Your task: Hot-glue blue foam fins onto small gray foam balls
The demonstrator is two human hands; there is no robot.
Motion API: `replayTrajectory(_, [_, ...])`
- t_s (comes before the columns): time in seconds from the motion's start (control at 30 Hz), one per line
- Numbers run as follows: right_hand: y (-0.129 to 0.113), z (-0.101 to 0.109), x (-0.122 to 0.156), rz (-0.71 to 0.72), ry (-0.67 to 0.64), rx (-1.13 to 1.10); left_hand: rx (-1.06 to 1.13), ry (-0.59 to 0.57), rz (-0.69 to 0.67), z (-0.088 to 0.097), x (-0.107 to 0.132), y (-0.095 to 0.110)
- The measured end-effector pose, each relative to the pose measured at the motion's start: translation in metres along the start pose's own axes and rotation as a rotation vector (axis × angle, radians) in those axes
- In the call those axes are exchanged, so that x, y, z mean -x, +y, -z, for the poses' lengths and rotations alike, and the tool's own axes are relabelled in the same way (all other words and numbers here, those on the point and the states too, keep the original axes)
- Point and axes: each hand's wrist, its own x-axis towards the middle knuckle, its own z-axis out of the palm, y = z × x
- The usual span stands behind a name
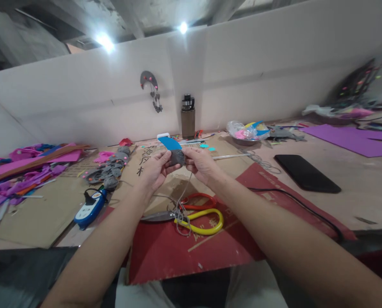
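Note:
Between both hands, above the table, is a dark grey piece [177, 158] that looks like felt or yarn, with a curved blue foam cutout [170, 143] standing up from it. My left hand [160, 167] pinches the grey piece from the left. On its right edge, my right hand [198, 161] grips with thumb and fingers. Thin grey yarn [187, 188] hangs from near my right hand down to a loose tangle on the scissors. Those scissors, with one red and one yellow handle [207, 221], lie below my hands on red cardboard [210, 256].
Grey yarn pieces [104, 169] and a blue-and-white power strip [90, 209] lie left, beside colourful foam scraps [33, 164]. A bottle [188, 119] and a bowl of wrapped scraps [248, 132] stand behind. To the right are a black phone [306, 173], a cable [300, 201] and purple sheets [348, 139].

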Motion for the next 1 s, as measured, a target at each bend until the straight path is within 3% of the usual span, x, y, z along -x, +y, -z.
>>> replayTrajectory(0.13, [0.000, 0.003, -0.002, 0.016, 0.061, 0.016, -0.016, -0.074, 0.000, -0.001, 0.000, -0.002])
replayTrajectory(0.5, [0.002, -0.004, 0.006, 0.043, -0.103, -0.018, 0.002, 0.037, 0.028, 0.003, 0.000, -0.002])
replayTrajectory(1.0, [0.001, -0.007, 0.009, 0.027, -0.091, -0.028, 0.038, 0.001, -0.041, -0.003, 0.001, -0.001])
